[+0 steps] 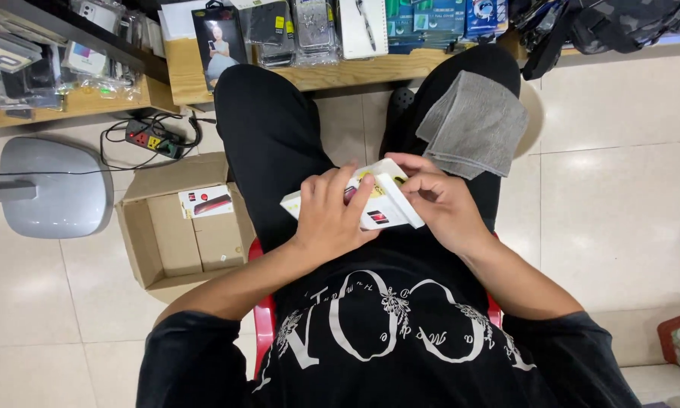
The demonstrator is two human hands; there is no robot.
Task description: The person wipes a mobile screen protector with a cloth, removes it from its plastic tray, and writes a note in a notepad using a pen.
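Tiled shop floor (612,219), wooden shelf (317,75) with packaged phone cases behind. Sitting on red chair (263,317), holding small white retail box (389,198) over lap. Left hand (332,215) gripping box from below and side, fingers wrapped. Right hand (438,198) pinching box's far end flap, fingers curled closed on it. Folded grey cloth (476,125) resting on right thigh. Open cardboard carton (185,227) on floor beside left leg, one similar box inside. Best keeping left grip steady, pulling flap gently to avoid tearing.
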